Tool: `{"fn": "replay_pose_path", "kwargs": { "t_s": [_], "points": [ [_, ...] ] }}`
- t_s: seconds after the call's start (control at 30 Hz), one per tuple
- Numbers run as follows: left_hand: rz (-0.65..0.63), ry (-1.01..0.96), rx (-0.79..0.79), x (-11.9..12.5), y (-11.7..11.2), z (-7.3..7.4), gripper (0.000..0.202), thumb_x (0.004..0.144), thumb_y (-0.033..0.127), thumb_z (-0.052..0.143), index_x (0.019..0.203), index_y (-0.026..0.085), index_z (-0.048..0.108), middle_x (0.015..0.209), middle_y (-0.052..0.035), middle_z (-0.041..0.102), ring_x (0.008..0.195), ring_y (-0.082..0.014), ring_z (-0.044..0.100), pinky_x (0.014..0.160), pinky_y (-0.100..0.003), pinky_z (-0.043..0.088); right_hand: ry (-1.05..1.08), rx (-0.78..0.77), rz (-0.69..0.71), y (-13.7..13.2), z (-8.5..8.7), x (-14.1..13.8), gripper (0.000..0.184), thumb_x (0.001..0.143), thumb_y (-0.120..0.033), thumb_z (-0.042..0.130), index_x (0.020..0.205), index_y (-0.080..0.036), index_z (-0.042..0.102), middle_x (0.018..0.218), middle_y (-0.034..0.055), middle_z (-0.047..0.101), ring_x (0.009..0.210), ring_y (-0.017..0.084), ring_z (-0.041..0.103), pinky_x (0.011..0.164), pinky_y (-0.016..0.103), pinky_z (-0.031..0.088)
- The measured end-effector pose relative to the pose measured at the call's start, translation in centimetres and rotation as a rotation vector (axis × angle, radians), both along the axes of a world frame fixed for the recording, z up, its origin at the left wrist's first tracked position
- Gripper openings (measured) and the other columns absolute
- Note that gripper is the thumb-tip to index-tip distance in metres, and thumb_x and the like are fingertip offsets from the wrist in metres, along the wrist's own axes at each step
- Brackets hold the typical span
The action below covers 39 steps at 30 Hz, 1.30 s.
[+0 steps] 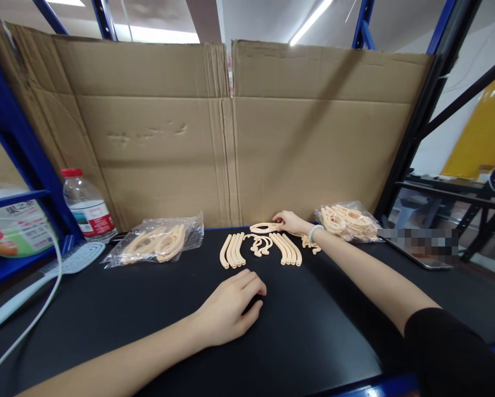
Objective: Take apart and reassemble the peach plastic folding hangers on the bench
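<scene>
My right hand (pixel 289 221) reaches to the back of the black table, its fingers closed on the right end of a cream oval plastic piece (pixel 259 228) with a long opening. In front of that piece lie two groups of slim curved cream arms, a left row (pixel 232 251) and a right row (pixel 286 250). Between the rows sit small cream hook-shaped pieces (pixel 261 245). More small hooked pieces (pixel 311 243) lie partly behind my right wrist. Nearer to me, my left hand (pixel 235 306) rests on the table, fingers loosely bent, thumb apart, holding nothing.
A clear bag of cream parts (pixel 160 242) lies at left, another (pixel 349 221) at back right. A tablet-like device (pixel 421 256) is on the right. A hairbrush (pixel 76 259), white cable (pixel 44 309) and red-capped bottle (pixel 88 209) are left. Cardboard (pixel 305 138) walls the back.
</scene>
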State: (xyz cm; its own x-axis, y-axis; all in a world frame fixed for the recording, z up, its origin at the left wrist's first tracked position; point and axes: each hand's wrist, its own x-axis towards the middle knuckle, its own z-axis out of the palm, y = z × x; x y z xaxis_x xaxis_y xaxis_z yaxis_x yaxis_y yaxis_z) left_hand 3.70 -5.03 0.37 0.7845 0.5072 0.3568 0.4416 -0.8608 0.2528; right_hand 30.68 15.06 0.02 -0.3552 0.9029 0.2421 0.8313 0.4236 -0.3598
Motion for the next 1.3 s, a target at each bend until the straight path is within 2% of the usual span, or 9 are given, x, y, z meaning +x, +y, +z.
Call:
{"fn": "replay_pose_path", "kwargs": {
  "t_s": [0.1, 0.2, 0.3, 0.4, 0.63, 0.77, 0.93, 1.13, 1.3],
  "points": [
    [0.007, 0.011, -0.008, 0.0, 0.0, 0.0, 0.013, 0.085, 0.014, 0.045, 0.095, 0.020, 0.052, 0.092, -0.0054, 0.058, 0.085, -0.0203, 0.055, 0.077, -0.033, 0.048, 0.081, -0.015, -0.003, -0.5, -0.3, -0.3, 0.016, 0.090, -0.027, 0.061, 0.097, -0.013, 0.064, 0.097, 0.0044, 0.067, 0.087, 0.016, 0.065, 0.082, 0.037, 0.053],
    [0.009, 0.011, -0.009, 0.0, -0.1, 0.0, 0.013, 0.085, 0.014, 0.045, 0.095, 0.020, 0.052, 0.093, -0.0056, 0.058, 0.085, -0.0202, 0.054, 0.077, -0.033, 0.047, 0.205, 0.000, -0.014, -1.0, -0.1, -0.5, 0.009, 0.078, -0.015, 0.071, 0.086, -0.013, 0.069, 0.083, 0.0031, 0.071, 0.080, 0.017, 0.066, 0.080, 0.034, 0.053],
    [0.011, 0.013, -0.008, 0.0, -0.1, 0.0, 0.013, 0.085, 0.014, 0.045, 0.095, 0.020, 0.051, 0.093, -0.0053, 0.059, 0.085, -0.0200, 0.055, 0.078, -0.033, 0.047, 0.373, 0.038, -0.049, -1.4, 0.7, -0.6, 0.014, 0.069, -0.006, 0.072, 0.081, -0.014, 0.073, 0.077, 0.0044, 0.073, 0.075, 0.018, 0.067, 0.077, 0.031, 0.053],
    [0.015, 0.006, -0.013, -0.1, -0.1, -0.1, 0.012, 0.085, 0.014, 0.046, 0.094, 0.020, 0.051, 0.093, -0.0052, 0.059, 0.085, -0.0198, 0.055, 0.077, -0.033, 0.047, 0.555, 0.067, -0.087, -2.3, 2.0, -0.6, 0.016, 0.072, -0.010, 0.067, 0.085, -0.012, 0.073, 0.075, 0.0071, 0.074, 0.071, 0.019, 0.069, 0.072, 0.031, 0.056],
    [0.088, -0.269, -0.070, -0.4, 0.3, -0.5, 0.015, 0.087, 0.015, 0.046, 0.100, 0.021, 0.050, 0.096, -0.0043, 0.057, 0.087, -0.0180, 0.055, 0.078, -0.033, 0.048, 0.833, 0.084, -0.042, -10.0, 4.5, 0.8, 0.029, 0.077, -0.025, 0.065, 0.104, -0.014, 0.069, 0.101, 0.0119, 0.073, 0.089, 0.022, 0.070, 0.083, 0.036, 0.056],
    [0.249, -0.607, -0.203, 0.1, 0.3, -0.2, 0.031, 0.090, 0.026, 0.048, 0.121, 0.021, 0.044, 0.112, -0.0085, 0.053, 0.096, -0.0191, 0.056, 0.080, -0.035, 0.050, 0.940, -0.063, 0.165, -15.6, 3.9, 0.1, 0.028, 0.074, -0.028, 0.073, 0.100, -0.019, 0.070, 0.100, 0.0082, 0.072, 0.092, 0.020, 0.069, 0.084, 0.035, 0.055],
    [0.248, -0.562, -0.471, 1.1, -0.2, -0.1, 0.052, 0.084, 0.036, 0.061, 0.131, 0.021, 0.044, 0.122, -0.0101, 0.059, 0.101, -0.0222, 0.061, 0.089, -0.039, 0.050, 0.833, -0.013, 0.377, -19.4, 2.3, -2.9, 0.014, 0.081, -0.024, 0.067, 0.094, -0.021, 0.071, 0.100, 0.0065, 0.066, 0.095, 0.018, 0.064, 0.084, 0.034, 0.054],
    [0.252, -0.451, -0.492, 0.9, -0.7, 0.1, 0.026, 0.087, 0.038, 0.058, 0.102, 0.019, 0.066, 0.082, -0.0014, 0.068, 0.072, -0.0161, 0.061, 0.066, -0.026, 0.047, 0.864, -0.073, 0.443, -21.0, 0.8, -4.5, 0.029, 0.087, -0.021, 0.058, 0.116, -0.025, 0.059, 0.108, 0.0065, 0.058, 0.096, 0.016, 0.060, 0.086, 0.034, 0.052],
    [0.316, -0.538, -0.482, 0.6, -1.0, 0.3, 0.028, 0.092, 0.041, 0.050, 0.095, 0.019, 0.067, 0.079, -0.0011, 0.067, 0.070, -0.0152, 0.059, 0.062, -0.024, 0.046, 0.835, -0.103, 0.368, -20.6, 0.3, -4.1, 0.038, 0.088, -0.027, 0.057, 0.125, -0.026, 0.054, 0.095, 0.0039, 0.055, 0.083, 0.015, 0.057, 0.078, 0.032, 0.053]
  ]
}}
